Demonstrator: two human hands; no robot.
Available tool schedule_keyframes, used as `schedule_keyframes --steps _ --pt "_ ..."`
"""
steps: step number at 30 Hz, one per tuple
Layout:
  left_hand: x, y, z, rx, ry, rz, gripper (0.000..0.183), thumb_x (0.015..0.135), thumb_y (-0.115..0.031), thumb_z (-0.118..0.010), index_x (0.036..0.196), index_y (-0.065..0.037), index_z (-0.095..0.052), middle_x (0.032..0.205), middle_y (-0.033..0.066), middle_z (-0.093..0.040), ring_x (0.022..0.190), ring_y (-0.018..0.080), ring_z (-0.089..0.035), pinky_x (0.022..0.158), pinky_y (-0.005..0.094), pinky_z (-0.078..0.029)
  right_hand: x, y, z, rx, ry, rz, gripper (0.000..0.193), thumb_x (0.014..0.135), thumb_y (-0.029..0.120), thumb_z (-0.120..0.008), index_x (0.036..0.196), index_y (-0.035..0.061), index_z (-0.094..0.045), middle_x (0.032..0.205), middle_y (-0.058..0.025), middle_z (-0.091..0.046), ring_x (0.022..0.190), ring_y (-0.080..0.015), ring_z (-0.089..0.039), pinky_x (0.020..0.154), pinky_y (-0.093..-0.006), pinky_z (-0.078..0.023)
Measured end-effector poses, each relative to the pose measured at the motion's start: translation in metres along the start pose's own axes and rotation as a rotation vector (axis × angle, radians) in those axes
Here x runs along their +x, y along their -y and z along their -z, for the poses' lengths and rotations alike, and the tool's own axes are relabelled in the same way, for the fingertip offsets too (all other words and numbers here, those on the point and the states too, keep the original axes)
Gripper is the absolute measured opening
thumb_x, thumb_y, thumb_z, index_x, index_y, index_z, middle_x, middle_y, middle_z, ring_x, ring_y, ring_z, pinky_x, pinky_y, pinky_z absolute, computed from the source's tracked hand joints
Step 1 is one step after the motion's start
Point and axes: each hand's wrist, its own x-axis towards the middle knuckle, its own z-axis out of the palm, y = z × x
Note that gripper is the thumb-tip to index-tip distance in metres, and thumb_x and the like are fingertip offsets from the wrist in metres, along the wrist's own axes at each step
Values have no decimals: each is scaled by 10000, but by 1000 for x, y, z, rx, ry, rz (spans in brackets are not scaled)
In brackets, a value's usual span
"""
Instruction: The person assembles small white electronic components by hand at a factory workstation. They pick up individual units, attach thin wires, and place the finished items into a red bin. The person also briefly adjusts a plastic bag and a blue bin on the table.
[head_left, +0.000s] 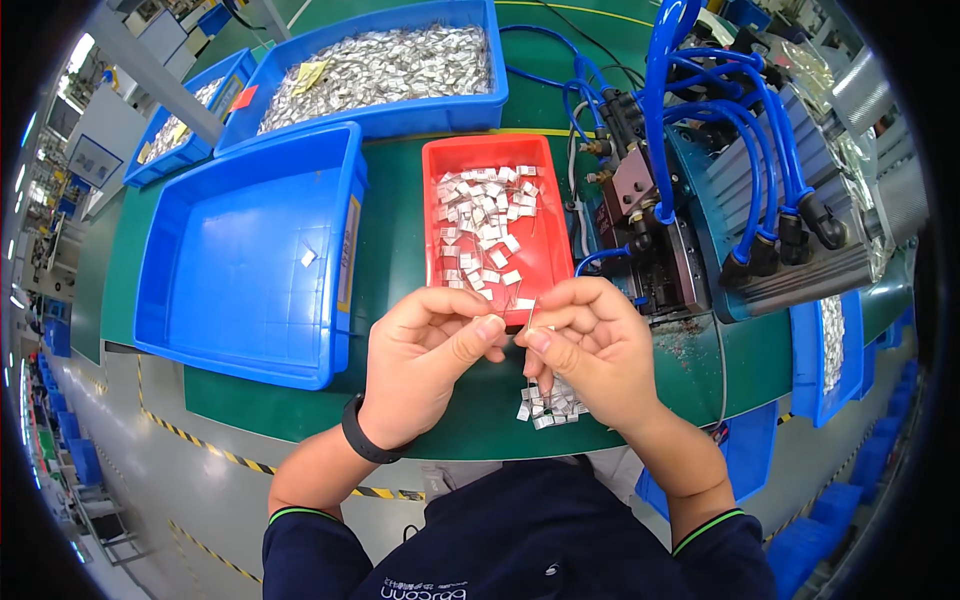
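My left hand [425, 355], with a black band at the wrist, is closed in a pinch of thumb and forefinger. What lies in that pinch, if anything, is too small to make out. Close beside it, my right hand [595, 345] pinches a thin wire lead; a small white block-shaped component [524, 303] shows at the lead's upper end. Both hands are over the near edge of a red tray [555, 215] of loose white components with wire leads. Below my right fingers, a pile of similar components [553, 408] lies on the green table, partly hidden by the hand.
A blue bin [235, 270] on the left holds one small white piece. Behind it, a larger blue bin [380, 125] is full of components. To the right stands a machine [650, 220] with blue air hoses. Another blue bin [850, 365] sits at the far right.
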Motion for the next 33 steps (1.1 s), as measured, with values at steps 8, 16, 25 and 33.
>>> schedule_keyframes --steps 8,16,25,33 --pt "0 -6 -2 -134 58 172 142 890 16 -635 978 21 -523 932 151 -648 811 187 -673 709 306 -587 10 9 2 83 22 -218 260 910 50 -610 1145 -50 -560 837 -92 -638 618 -84 -574 502 -206 -441" --pt "0 -1 0 -134 118 214 149 891 9 -638 987 9 -524 937 120 -642 818 177 -674 714 301 -587 11 13 0 49 48 -235 187 924 137 -635 1007 -28 -601 764 -72 -650 575 -48 -539 475 -183 -380" --pt "0 1 0 -141 167 194 153 891 7 -641 989 8 -523 940 115 -640 825 172 -667 724 306 -583 9 10 3 50 33 -218 158 921 133 -640 981 -11 -611 759 -24 -627 582 -32 -516 485 -182 -373" --pt "-1 1 1 -126 184 163 144 891 19 -633 982 8 -522 942 114 -641 819 161 -660 719 296 -576 9 9 2 87 44 -194 136 918 108 -635 997 0 -611 777 3 -606 607 -21 -501 499 -179 -373"
